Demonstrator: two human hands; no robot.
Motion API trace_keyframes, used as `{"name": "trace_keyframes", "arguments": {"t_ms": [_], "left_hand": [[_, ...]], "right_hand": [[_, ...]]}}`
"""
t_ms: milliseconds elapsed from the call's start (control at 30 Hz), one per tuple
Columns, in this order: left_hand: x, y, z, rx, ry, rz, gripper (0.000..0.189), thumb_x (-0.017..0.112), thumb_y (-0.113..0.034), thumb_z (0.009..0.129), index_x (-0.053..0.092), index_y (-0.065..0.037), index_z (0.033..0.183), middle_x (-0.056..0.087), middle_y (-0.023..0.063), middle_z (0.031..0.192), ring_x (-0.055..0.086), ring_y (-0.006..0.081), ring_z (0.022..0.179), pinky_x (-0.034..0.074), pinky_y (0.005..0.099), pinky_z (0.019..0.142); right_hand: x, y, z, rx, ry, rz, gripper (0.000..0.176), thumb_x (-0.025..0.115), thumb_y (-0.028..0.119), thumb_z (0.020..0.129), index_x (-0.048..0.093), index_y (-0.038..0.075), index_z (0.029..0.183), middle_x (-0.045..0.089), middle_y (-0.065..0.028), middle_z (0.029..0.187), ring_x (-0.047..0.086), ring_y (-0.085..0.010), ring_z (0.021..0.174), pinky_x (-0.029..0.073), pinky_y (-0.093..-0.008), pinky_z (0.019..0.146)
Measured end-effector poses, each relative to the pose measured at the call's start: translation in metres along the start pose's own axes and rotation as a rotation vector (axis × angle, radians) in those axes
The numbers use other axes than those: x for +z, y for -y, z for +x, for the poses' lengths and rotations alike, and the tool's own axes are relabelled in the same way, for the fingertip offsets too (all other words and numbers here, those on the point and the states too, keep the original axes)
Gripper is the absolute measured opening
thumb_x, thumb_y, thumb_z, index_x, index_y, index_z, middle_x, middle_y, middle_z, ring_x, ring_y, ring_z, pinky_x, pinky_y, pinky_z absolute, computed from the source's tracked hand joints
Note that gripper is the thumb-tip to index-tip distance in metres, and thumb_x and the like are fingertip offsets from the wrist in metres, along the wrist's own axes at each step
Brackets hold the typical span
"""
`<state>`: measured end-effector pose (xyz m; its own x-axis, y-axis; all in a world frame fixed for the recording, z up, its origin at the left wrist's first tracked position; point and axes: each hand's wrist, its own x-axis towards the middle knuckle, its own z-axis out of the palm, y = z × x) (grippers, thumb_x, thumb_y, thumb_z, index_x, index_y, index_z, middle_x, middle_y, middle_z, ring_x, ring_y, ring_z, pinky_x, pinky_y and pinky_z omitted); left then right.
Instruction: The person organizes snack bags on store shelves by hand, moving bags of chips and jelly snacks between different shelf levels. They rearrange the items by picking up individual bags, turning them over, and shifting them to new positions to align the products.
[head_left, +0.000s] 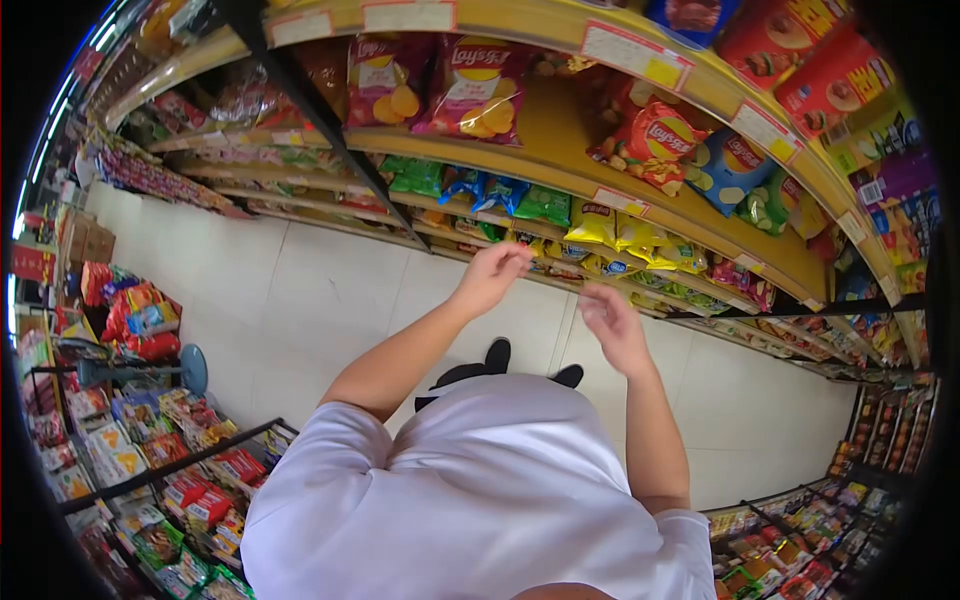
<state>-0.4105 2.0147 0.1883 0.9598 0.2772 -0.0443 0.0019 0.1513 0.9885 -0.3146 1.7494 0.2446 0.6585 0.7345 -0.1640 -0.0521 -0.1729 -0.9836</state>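
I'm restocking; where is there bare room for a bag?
On the shelf, between the magenta Lay's bag and the red Lay's bag; also the white floor left of the black shoes. The yellow bags below are crowded together.

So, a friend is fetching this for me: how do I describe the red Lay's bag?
On the snack rack, find the shelf above the yellow bags. Right of its bare stretch sits the Lay's bag, red unlike the magenta bags leftward and the blue bag beside it.
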Motion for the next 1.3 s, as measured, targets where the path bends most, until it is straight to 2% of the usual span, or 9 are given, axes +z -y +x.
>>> {"name": "trace_keyframes", "arguments": {"t_ms": [267, 367, 467, 767, 900, 1133, 1200, 1267, 1300], "left_hand": [[-0.002, 0.074, -0.109, -0.29, 0.127, 0.046, 0.022, 0.058, -0.013, 0.104, 0.065, -0.001, 0.12, 0.07, 0.0047, 0.102, 0.062, 0.0115, 0.088, 0.053, 0.0275, 0.084], [0.003, 0.069, -0.12, -0.296, 0.104, 0.045, 0.022, 0.06, -0.012, 0.102, 0.066, -0.002, 0.121, 0.07, 0.0044, 0.102, 0.062, 0.0112, 0.088, 0.053, 0.0278, 0.085], [0.0, 0.061, -0.132, -0.285, 0.042, 0.044, 0.023, 0.06, -0.011, 0.101, 0.066, -0.002, 0.122, 0.071, 0.0043, 0.103, 0.062, 0.0112, 0.089, 0.053, 0.0288, 0.086], [-0.018, 0.043, -0.181, -0.343, -0.273, 0.095, 0.025, 0.058, -0.016, 0.104, 0.065, -0.001, 0.124, 0.069, 0.0039, 0.104, 0.062, 0.0115, 0.092, 0.053, 0.0306, 0.087], [-0.018, 0.029, -0.181, -0.347, -0.327, 0.054, 0.027, 0.058, -0.017, 0.105, 0.062, -0.002, 0.127, 0.067, 0.0036, 0.107, 0.061, 0.0113, 0.094, 0.052, 0.0297, 0.088], [-0.065, -0.04, -0.102, -0.038, -0.444, 0.279, 0.034, 0.06, -0.018, 0.104, 0.056, -0.006, 0.136, 0.063, 0.0006, 0.112, 0.059, 0.0102, 0.098, 0.05, 0.0281, 0.089], [-0.092, -0.059, -0.059, 0.227, -0.516, 0.268, 0.043, 0.061, -0.012, 0.102, 0.049, -0.006, 0.143, 0.061, 0.0023, 0.119, 0.058, 0.0105, 0.103, 0.05, 0.0286, 0.09], [-0.116, -0.097, -0.017, 0.368, -0.598, 0.399, 0.053, 0.064, -0.007, 0.098, 0.044, -0.006, 0.148, 0.059, 0.0056, 0.126, 0.058, 0.0136, 0.11, 0.05, 0.0304, 0.093], [-0.13, -0.11, 0.01, 0.486, -0.676, 0.504, 0.059, 0.07, -0.007, 0.091, 0.046, -0.004, 0.144, 0.055, 0.0142, 0.128, 0.059, 0.0246, 0.111, 0.052, 0.0368, 0.095]], "right_hand": [[0.06, 0.135, 0.181, -0.454, -0.1, -0.138, 0.054, 0.069, 0.013, 0.097, 0.047, 0.0, 0.144, 0.057, -0.0125, 0.14, 0.054, -0.022, 0.13, 0.049, -0.0368, 0.104], [0.073, 0.16, 0.237, -0.267, -0.08, -0.063, 0.067, 0.074, 0.02, 0.096, 0.042, 0.005, 0.152, 0.053, -0.012, 0.147, 0.051, -0.0238, 0.136, 0.038, -0.0386, 0.115], [0.085, 0.169, 0.276, -0.169, -0.095, 0.184, 0.064, 0.078, 0.033, 0.094, 0.05, 0.01, 0.146, 0.055, -0.0064, 0.145, 0.049, -0.0216, 0.132, 0.035, -0.0381, 0.112], [0.096, 0.174, 0.324, -0.217, -0.093, 0.559, 0.06, 0.086, 0.019, 0.086, 0.056, 0.009, 0.138, 0.063, -0.0049, 0.131, 0.058, -0.0213, 0.119, 0.045, -0.0362, 0.102], [0.081, 0.172, 0.332, -0.526, -0.204, 0.438, 0.063, 0.085, 0.013, 0.085, 0.054, 0.005, 0.139, 0.062, -0.0072, 0.134, 0.057, -0.0215, 0.122, 0.045, -0.0361, 0.105], [0.046, 0.176, 0.292, -0.583, -0.378, 0.277, 0.071, 0.086, 0.009, 0.082, 0.05, 0.002, 0.143, 0.06, -0.0091, 0.136, 0.058, -0.0224, 0.122, 0.046, -0.0368, 0.106], [0.043, 0.172, 0.291, -0.598, -0.446, 0.202, 0.071, 0.086, 0.009, 0.082, 0.05, 0.001, 0.143, 0.06, -0.0095, 0.134, 0.058, -0.0223, 0.121, 0.047, -0.0368, 0.104], [0.047, 0.169, 0.292, -0.62, -0.519, 0.121, 0.071, 0.087, 0.01, 0.082, 0.05, 0.0, 0.142, 0.061, -0.0099, 0.133, 0.059, -0.0223, 0.12, 0.048, -0.0368, 0.102], [0.051, 0.168, 0.293, -0.62, -0.489, 0.128, 0.072, 0.086, 0.011, 0.084, 0.049, 0.0, 0.144, 0.059, -0.0112, 0.137, 0.057, -0.0225, 0.123, 0.046, -0.0362, 0.105]]}}
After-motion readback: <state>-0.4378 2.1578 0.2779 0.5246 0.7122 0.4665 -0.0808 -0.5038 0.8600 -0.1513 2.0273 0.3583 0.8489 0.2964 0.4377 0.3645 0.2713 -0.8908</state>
